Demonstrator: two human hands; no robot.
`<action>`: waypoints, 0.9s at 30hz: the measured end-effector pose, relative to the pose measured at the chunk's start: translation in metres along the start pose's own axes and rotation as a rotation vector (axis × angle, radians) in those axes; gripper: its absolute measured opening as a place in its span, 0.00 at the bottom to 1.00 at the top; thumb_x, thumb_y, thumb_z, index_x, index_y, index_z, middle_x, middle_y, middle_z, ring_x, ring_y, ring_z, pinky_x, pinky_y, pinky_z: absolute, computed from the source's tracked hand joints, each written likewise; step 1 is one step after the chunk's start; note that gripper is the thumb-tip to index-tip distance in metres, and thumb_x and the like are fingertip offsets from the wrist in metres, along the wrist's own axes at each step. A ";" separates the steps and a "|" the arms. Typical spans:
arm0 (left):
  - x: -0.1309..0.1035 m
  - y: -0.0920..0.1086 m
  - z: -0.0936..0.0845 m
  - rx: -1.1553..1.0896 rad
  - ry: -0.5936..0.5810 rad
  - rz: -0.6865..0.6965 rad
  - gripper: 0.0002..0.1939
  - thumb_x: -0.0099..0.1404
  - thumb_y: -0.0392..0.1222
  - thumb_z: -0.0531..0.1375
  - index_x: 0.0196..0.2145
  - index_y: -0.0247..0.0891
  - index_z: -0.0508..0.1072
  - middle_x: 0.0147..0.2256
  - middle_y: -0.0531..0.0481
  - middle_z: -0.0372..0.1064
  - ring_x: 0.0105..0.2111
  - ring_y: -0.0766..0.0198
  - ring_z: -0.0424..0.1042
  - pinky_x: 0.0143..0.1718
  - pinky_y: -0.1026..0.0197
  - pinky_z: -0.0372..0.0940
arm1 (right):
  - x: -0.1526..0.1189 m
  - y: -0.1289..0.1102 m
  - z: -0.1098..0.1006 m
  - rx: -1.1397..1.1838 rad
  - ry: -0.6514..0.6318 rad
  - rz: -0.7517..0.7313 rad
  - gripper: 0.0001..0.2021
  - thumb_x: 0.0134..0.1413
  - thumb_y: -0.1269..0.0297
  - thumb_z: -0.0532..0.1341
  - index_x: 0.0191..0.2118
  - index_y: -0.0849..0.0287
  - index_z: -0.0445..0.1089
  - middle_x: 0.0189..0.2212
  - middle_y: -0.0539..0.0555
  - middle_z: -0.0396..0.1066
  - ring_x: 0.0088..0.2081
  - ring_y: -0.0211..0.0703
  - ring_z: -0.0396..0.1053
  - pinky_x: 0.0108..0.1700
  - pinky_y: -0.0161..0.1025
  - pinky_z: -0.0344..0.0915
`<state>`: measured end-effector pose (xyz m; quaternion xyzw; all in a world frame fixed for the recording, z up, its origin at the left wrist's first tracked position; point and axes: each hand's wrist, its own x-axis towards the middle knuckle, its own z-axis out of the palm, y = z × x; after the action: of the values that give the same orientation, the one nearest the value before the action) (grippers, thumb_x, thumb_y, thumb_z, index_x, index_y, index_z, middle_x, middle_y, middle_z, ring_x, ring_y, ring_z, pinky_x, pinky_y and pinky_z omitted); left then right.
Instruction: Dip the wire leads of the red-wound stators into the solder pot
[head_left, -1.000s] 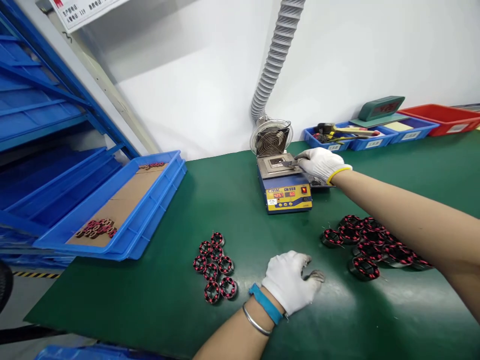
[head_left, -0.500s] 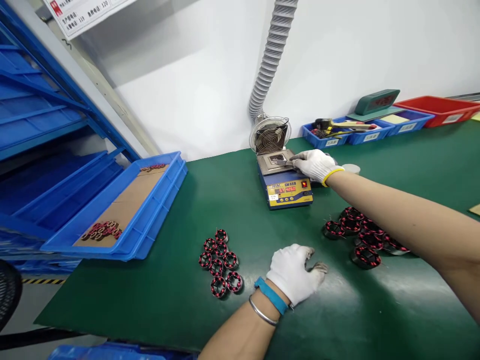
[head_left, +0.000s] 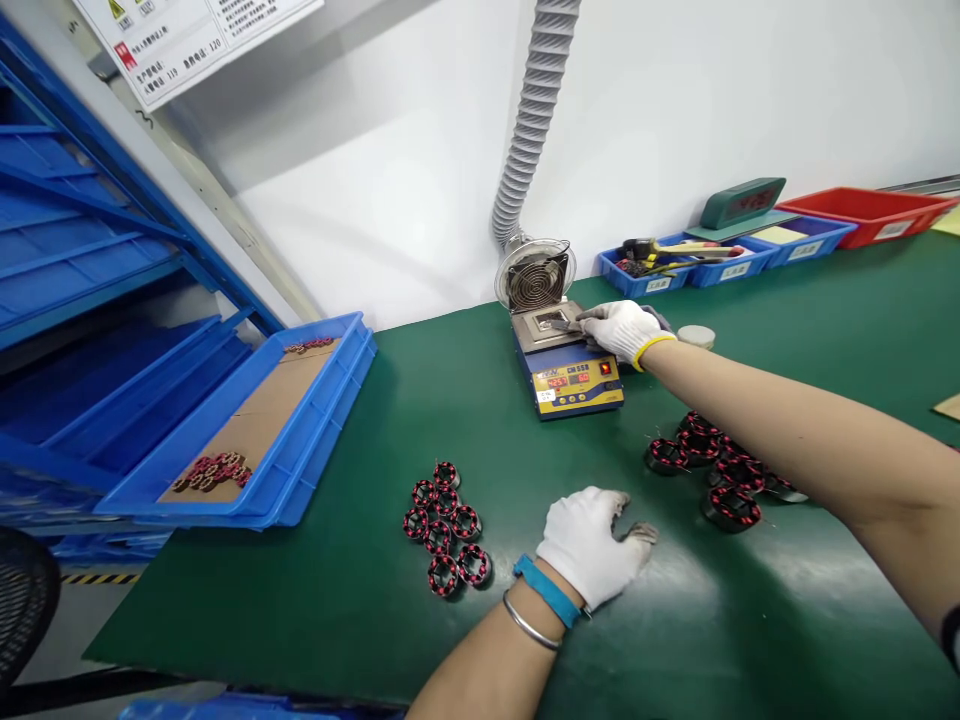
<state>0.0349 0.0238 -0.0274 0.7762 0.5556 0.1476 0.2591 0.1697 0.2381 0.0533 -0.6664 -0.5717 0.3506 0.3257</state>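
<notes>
My right hand (head_left: 624,329), in a white glove, reaches out to the blue and yellow solder pot (head_left: 571,372) and holds a small flat metal tool (head_left: 564,324) over its square bath. My left hand (head_left: 591,545), also gloved, rests flat on the green mat with fingers spread and holds nothing. A cluster of several black coils with red windings (head_left: 445,530) lies just left of it. A second pile of the same coils (head_left: 716,470) lies to the right, under my right forearm.
A round fan guard (head_left: 534,276) and grey extraction hose (head_left: 528,120) stand behind the pot. A blue tray (head_left: 315,430) with cardboard and small parts juts from the rack on the left. Small blue bins (head_left: 660,272) with tools and a red bin (head_left: 870,212) line the back wall.
The view has drifted slightly, shifting everything a little. My right hand stays at the solder pot with the tool; my left hand stays flat on the mat.
</notes>
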 end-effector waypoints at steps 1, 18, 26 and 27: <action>0.000 0.000 0.000 -0.004 0.003 0.002 0.22 0.62 0.52 0.58 0.49 0.37 0.74 0.43 0.46 0.70 0.44 0.51 0.70 0.47 0.50 0.66 | 0.002 0.001 0.001 0.012 -0.007 -0.001 0.17 0.58 0.64 0.57 0.51 0.65 0.70 0.37 0.56 0.72 0.28 0.33 0.67 0.34 0.31 0.64; -0.001 -0.002 0.004 -0.003 0.015 -0.007 0.23 0.62 0.54 0.56 0.49 0.38 0.74 0.43 0.47 0.71 0.43 0.52 0.70 0.46 0.50 0.66 | -0.010 -0.004 -0.010 -0.125 0.014 -0.007 0.14 0.56 0.65 0.60 0.46 0.64 0.73 0.30 0.56 0.70 0.26 0.33 0.62 0.29 0.32 0.58; -0.001 -0.002 0.003 -0.015 0.041 0.001 0.22 0.61 0.52 0.57 0.48 0.37 0.74 0.43 0.47 0.71 0.43 0.53 0.71 0.47 0.52 0.65 | -0.011 0.009 -0.010 0.313 -0.027 0.117 0.18 0.62 0.70 0.54 0.56 0.69 0.65 0.44 0.60 0.69 0.27 0.27 0.62 0.36 0.31 0.66; -0.001 -0.003 0.003 -0.021 0.048 0.003 0.22 0.61 0.52 0.57 0.48 0.36 0.74 0.43 0.47 0.71 0.44 0.53 0.71 0.47 0.52 0.65 | -0.013 0.012 -0.017 0.287 -0.007 0.119 0.18 0.62 0.69 0.54 0.56 0.68 0.65 0.44 0.60 0.69 0.27 0.28 0.62 0.37 0.32 0.66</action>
<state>0.0341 0.0231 -0.0315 0.7704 0.5589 0.1726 0.2536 0.1889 0.2228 0.0531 -0.6445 -0.4765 0.4498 0.3940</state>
